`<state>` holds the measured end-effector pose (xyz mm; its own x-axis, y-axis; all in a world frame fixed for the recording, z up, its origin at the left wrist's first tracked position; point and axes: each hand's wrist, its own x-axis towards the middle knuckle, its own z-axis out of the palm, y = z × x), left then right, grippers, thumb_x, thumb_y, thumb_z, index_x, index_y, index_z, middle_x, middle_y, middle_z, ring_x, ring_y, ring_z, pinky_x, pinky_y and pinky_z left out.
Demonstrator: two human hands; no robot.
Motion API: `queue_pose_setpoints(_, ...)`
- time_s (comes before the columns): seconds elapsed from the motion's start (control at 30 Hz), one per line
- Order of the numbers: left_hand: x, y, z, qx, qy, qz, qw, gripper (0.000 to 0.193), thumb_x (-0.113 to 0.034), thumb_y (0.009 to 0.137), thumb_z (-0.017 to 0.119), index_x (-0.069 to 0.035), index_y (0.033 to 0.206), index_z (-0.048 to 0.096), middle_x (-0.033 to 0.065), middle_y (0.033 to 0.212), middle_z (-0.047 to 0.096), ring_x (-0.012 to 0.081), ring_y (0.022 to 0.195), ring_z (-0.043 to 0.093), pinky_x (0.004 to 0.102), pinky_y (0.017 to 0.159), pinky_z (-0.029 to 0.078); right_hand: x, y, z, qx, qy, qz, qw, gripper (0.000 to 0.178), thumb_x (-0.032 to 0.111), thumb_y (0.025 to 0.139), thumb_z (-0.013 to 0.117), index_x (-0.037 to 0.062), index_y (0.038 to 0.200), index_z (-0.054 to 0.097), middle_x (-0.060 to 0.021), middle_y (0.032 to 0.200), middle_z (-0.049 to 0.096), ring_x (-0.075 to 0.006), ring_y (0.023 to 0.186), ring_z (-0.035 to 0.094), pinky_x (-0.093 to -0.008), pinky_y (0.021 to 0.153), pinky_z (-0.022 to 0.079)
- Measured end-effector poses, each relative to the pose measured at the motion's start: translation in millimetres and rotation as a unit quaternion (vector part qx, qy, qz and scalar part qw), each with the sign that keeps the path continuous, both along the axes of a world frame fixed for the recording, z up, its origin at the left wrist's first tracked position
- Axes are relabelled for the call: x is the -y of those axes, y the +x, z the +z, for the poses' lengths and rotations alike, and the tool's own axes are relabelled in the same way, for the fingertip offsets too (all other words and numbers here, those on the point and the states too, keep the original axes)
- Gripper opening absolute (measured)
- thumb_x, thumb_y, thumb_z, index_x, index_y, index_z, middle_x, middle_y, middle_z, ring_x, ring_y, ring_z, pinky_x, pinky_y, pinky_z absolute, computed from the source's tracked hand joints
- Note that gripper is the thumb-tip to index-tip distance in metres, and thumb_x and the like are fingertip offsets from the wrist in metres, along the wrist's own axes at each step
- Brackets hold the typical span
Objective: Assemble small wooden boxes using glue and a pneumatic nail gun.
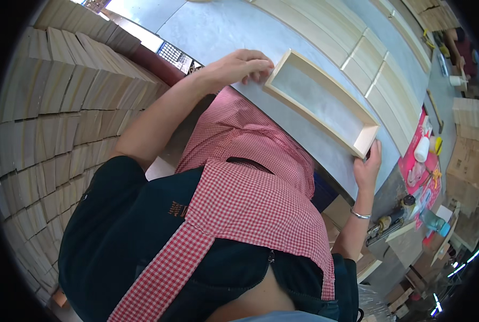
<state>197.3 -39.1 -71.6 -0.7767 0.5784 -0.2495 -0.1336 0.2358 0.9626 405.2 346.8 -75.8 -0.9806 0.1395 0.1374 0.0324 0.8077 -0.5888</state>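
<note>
A long rectangular wooden frame (315, 117) with thin pale walls lies slantwise on the grey tabletop (218, 28). The grey surface shows through its middle. My right hand (369, 163) grips the frame's near right corner, thumb and fingers against the end wall. At the opposite end, my left hand (246, 65) is beside the short wall with loosely bent, slightly parted fingers. Its fingertips come close to the wood; whether they touch it I cannot tell.
Rows of pale wooden strips (352, 48) lie along the table's far side. Tall stacks of wooden pieces (62, 96) rise at the left. At the right are a white bottle (422, 149), a power tool (392, 217), a clear bottle (434, 222) and a co-worker's arm (454, 49).
</note>
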Motion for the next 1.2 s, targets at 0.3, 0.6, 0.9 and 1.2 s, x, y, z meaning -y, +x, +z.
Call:
queue_pose_setpoints(0.3, -6, -9, 0, 0.156, -0.008, 0.006, 0.988, 0.011, -0.008, 0.097, 0.067, 0.001, 0.1, 0.071, 0.0039, 0.072, 0.063, 0.0055, 0.056, 0.051, 0.0144, 0.052, 0.04, 1, 0, 1, 0.018, 0.007, -0.006, 1.0, 0.046, -0.009, 0.077, 0.052, -0.0024, 0.123, 0.056, -0.0139, 0.108, 0.056, -0.0314, 0.094, 0.056, -0.0353, 0.088, 0.046)
queue_pose_setpoints(0.6, -11, -17, 8, 0.101, -0.114, -0.065, 0.986, 0.006, -0.001, 0.088, 0.065, 0.001, 0.088, 0.07, 0.0049, 0.066, 0.062, 0.0111, 0.054, 0.054, 0.0212, 0.053, 0.046, 4, -4, 3, 0.018, -0.005, -0.013, 1.0, 0.052, -0.012, 0.074, 0.051, -0.0024, 0.125, 0.056, -0.0137, 0.11, 0.057, -0.0323, 0.096, 0.057, -0.0356, 0.089, 0.047)
queue_pose_setpoints(0.9, -30, 5, 6, -0.353, -0.293, -0.081, 0.885, 0.017, -0.002, 0.091, 0.062, 0.004, 0.106, 0.064, 0.0134, 0.098, 0.07, 0.0249, 0.081, 0.066, 0.035, 0.072, 0.056, 10, 6, -11, -0.087, -0.006, -0.055, 0.995, 0.048, -0.01, 0.073, 0.052, -0.0031, 0.12, 0.058, -0.0148, 0.112, 0.059, -0.0318, 0.099, 0.058, -0.0365, 0.09, 0.048)
queue_pose_setpoints(1.2, -24, 23, -12, -0.213, -0.049, 0.097, 0.971, 0.022, -0.012, 0.098, 0.062, 0.003, 0.114, 0.063, 0.0121, 0.097, 0.066, 0.0205, 0.088, 0.064, 0.0331, 0.076, 0.055, 17, 6, -4, -0.173, 0.013, -0.064, 0.983, 0.023, -0.002, 0.084, 0.053, -0.0056, 0.104, 0.063, -0.0155, 0.116, 0.063, -0.0262, 0.1, 0.058, -0.0318, 0.091, 0.048)
